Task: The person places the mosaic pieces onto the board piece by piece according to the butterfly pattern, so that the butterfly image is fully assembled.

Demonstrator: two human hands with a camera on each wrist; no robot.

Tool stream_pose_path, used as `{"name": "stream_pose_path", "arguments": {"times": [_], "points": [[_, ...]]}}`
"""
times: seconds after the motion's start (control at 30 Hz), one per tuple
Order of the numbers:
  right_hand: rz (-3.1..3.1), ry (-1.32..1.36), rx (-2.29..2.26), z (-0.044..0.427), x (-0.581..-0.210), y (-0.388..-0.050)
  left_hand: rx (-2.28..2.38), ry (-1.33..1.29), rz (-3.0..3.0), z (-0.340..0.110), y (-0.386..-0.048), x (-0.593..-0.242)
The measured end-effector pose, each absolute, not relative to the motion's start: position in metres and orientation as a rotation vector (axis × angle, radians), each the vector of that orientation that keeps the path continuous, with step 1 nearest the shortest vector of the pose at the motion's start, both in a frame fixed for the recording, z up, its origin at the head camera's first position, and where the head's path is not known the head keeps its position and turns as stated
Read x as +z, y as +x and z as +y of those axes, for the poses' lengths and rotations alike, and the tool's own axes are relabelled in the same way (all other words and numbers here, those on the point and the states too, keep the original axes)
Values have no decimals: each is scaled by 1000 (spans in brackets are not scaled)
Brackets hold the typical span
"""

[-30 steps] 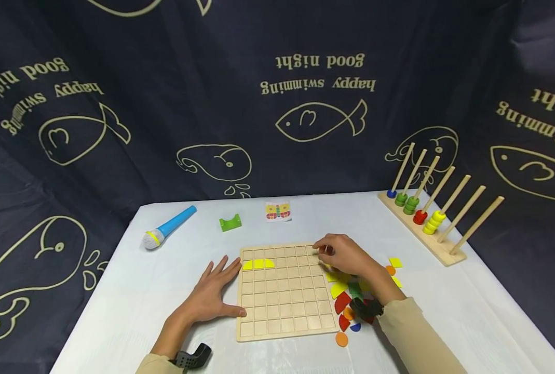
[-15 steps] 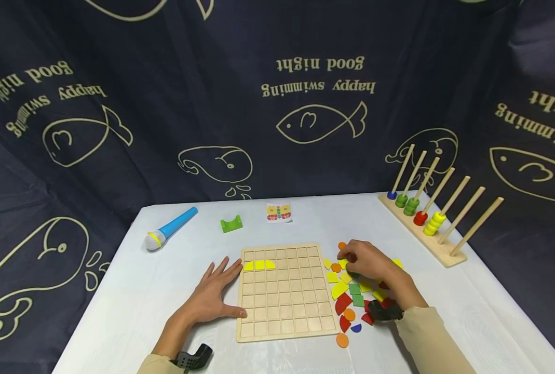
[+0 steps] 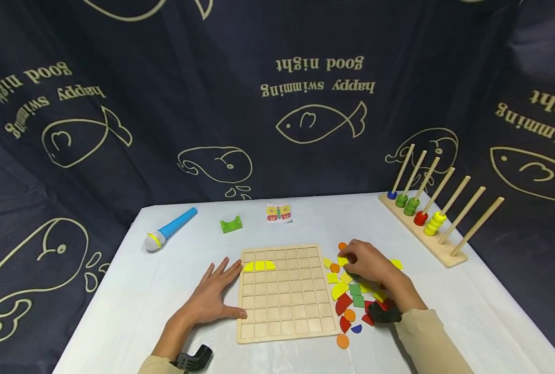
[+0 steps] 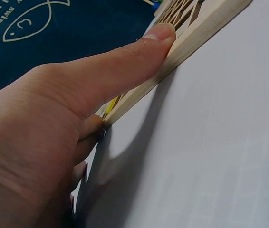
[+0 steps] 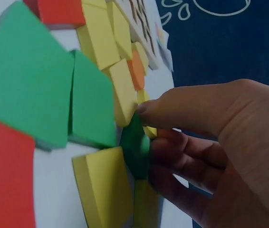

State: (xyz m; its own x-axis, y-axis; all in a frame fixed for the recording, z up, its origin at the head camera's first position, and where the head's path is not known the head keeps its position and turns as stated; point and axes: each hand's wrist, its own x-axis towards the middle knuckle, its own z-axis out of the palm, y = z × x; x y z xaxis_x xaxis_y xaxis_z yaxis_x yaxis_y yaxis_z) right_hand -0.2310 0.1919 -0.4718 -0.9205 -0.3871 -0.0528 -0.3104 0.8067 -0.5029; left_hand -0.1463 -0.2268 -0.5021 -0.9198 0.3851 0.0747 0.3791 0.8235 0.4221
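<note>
A wooden grid board (image 3: 286, 291) lies flat on the table with three yellow pieces (image 3: 259, 265) in its second row at the left. My left hand (image 3: 214, 293) is spread beside the board; its thumb (image 4: 160, 35) rests on the left rim, fingertips at the side. Right of the board my right hand (image 3: 366, 261) reaches into a pile of coloured pieces. Its thumb and curled fingers (image 5: 168, 149) pinch a yellow piece (image 5: 149, 132), partly hidden by the thumb. A green piece (image 5: 137, 147) sits right by the fingertips.
Red, orange, green and blue pieces (image 3: 356, 329) lie loose right of the board. Beyond stand a peg abacus (image 3: 429, 228), a butterfly picture card (image 3: 279, 213), a green notched block (image 3: 231, 224) and a toy microphone (image 3: 171, 228). A dark printed curtain (image 3: 240, 78) hangs behind.
My right hand has moved right from the board's upper right corner to the pile and has stayed there over the last half second. The left hand keeps its place.
</note>
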Motion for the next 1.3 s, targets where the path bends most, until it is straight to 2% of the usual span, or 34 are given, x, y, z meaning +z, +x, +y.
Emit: {"name": "stream_pose_path", "arguments": {"times": [0.87, 1.3], "points": [[2811, -732, -920, 169, -479, -219, 676, 602, 2986, -227, -147, -503], [2942, -550, -818, 161, -481, -220, 682, 605, 2978, -228, -148, -502]]}}
